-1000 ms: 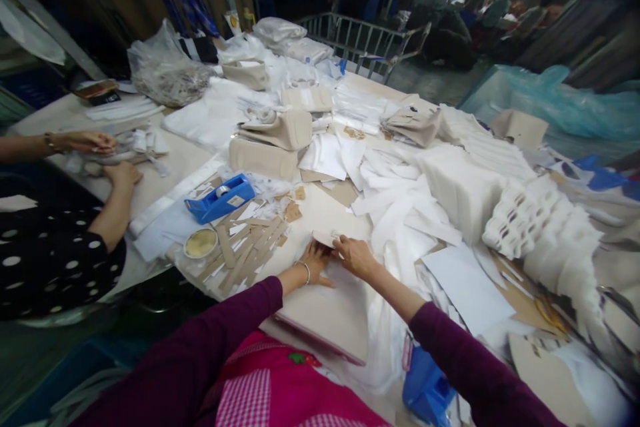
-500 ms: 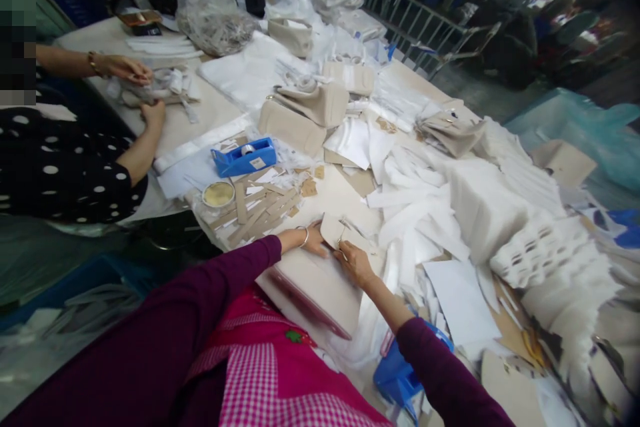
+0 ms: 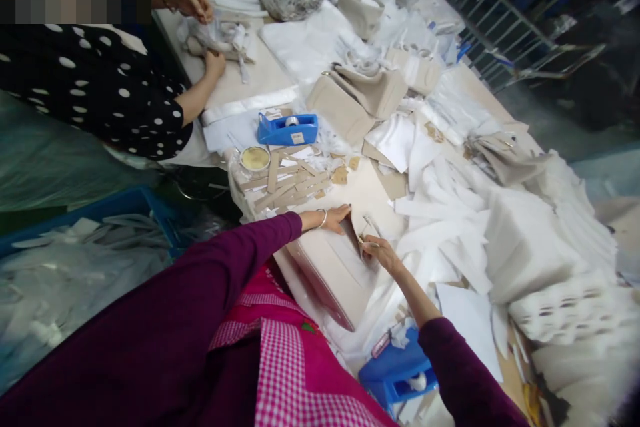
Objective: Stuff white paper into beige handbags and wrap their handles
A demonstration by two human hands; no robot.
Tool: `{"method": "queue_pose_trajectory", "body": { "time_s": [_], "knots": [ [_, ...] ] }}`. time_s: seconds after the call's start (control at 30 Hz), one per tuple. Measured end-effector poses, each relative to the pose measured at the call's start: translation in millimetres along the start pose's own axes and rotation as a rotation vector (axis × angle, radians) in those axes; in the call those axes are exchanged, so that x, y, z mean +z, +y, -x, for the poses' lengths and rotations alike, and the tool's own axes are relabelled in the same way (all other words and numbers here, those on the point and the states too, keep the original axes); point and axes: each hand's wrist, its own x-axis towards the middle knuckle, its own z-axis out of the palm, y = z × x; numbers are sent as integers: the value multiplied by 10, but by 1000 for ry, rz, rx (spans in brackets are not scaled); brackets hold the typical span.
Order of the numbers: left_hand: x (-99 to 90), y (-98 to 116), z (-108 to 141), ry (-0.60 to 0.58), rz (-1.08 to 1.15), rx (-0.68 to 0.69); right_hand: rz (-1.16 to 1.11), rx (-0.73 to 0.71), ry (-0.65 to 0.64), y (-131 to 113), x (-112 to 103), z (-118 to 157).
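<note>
A pale beige handbag lies on the table in front of my body. My left hand rests on its upper part with the fingers stretched out, the tips near the base of the flap. The flap stands raised, with a metal fitting on its outer side. My right hand pinches the flap's edge by that fitting, the fingers bent round it. What lies under the flap is mostly hidden from me.
A blue tape dispenser stands beyond cardboard strips and a round yellowish tin. Another blue dispenser is by my right forearm. White foam sheets pile up at right. A co-worker's hands handle a wrapped item at upper left.
The flap has been lifted from lying low over the bag to standing up, with my right hand on its edge. My left hand has flattened onto the bag. The view has shifted left and down.
</note>
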Motion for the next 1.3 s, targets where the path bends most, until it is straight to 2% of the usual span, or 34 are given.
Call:
{"method": "queue_pose_trajectory", "body": {
  "time_s": [0.13,0.3,0.5,0.67,0.77,1.0,1.17,1.3],
  "knots": [
    [67,-63,-5,127,125,7,-7,-3,-55,37,12,-29],
    [127,-87,2,254,162,67,54,-5,-84,68,90,-98],
    [97,-58,40,210,161,57,161,-54,-104,-2,179,-123],
    [57,-49,65,171,188,91,440,-96,1,38,270,-126],
    [32,-37,84,133,201,76,621,-93,1,50,317,-140],
    [0,-16,112,119,229,82,955,-12,-53,-98,442,-184],
    [31,-71,107,145,233,103,1037,80,-89,-253,515,-269],
    [20,-80,110,133,230,76,1059,147,-167,-328,513,-375]
  ]
}}
